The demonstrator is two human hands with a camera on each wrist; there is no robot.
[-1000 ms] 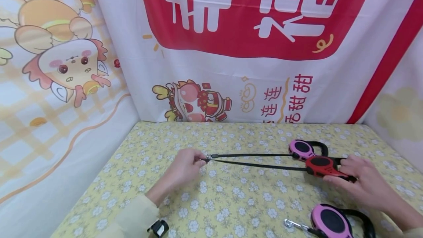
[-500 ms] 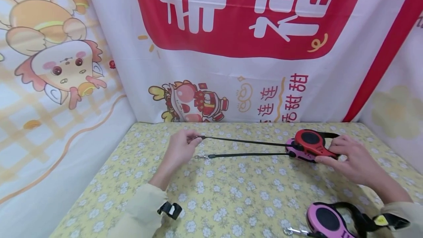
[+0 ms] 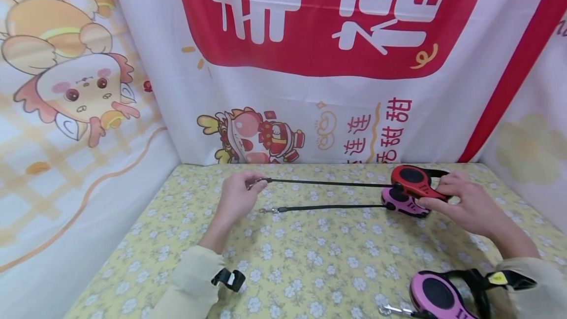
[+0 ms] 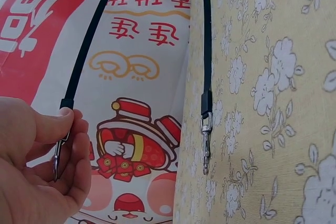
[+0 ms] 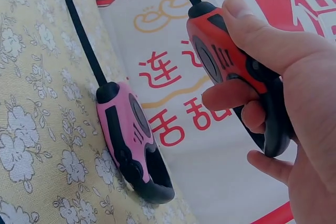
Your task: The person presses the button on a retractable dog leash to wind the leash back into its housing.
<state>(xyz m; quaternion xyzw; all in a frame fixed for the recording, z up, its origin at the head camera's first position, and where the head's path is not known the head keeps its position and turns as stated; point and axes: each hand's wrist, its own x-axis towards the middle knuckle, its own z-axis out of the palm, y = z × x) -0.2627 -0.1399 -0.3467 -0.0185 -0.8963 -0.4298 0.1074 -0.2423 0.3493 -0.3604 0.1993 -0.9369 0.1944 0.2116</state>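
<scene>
My right hand [image 3: 465, 206] grips a red retractable dog leash [image 3: 412, 176] by its black handle, thumb and fingers around it in the right wrist view. Its black strap [image 3: 328, 183] stretches out leftward to my left hand [image 3: 239, 193]. There, thumb and fingers pinch the strap's end at the metal clip [image 4: 58, 158]. Just below, a pink retractable leash [image 5: 121, 124] lies on the table, partly covered by the red one in the head view. Its strap [image 3: 328, 207] runs parallel on the cloth, ending in a silver clip [image 4: 206, 145].
Another pink retractable leash [image 3: 438, 293] lies at the near right, beside my right sleeve, its silver clip [image 3: 390, 309] pointing left. A yellow floral cloth [image 3: 283, 260] covers the table. Printed fabric [image 3: 283, 112] hangs along the back edge and both sides.
Both hands have moved away toward the back with the red leash. Its strap, formerly nearer me than the pink leash's strap, is now beyond it and held apart.
</scene>
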